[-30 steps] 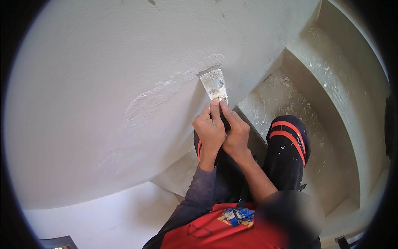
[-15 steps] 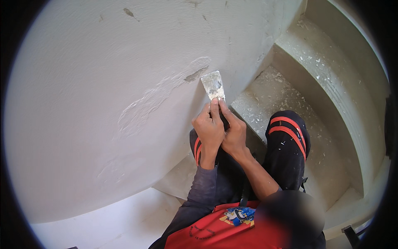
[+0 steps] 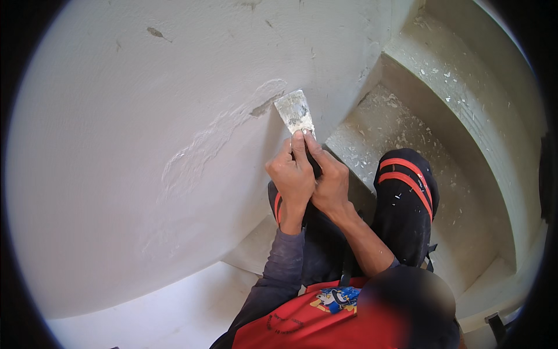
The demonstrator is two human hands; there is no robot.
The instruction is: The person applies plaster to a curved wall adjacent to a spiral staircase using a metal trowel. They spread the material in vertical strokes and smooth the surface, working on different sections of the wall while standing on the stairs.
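Both my left hand and my right hand are closed around the dark handle of a putty knife, thumbs side by side near its neck. The broad blade is crusted with pale material, and its edge lies at the pale curved wall, just right of a grey scraped patch. A long ridged band of loosened coating runs down-left from that patch.
Curved steps rise on the right, sprinkled with white flakes. My dark-trousered knee with red stripes rests over them. A white surface lies at lower left, and a small dark object sits at lower right.
My hands and the knife have shifted slightly upward and left in view, the blade now nearer the scraped patch than half a second ago. The grey patch shows larger than a second ago.
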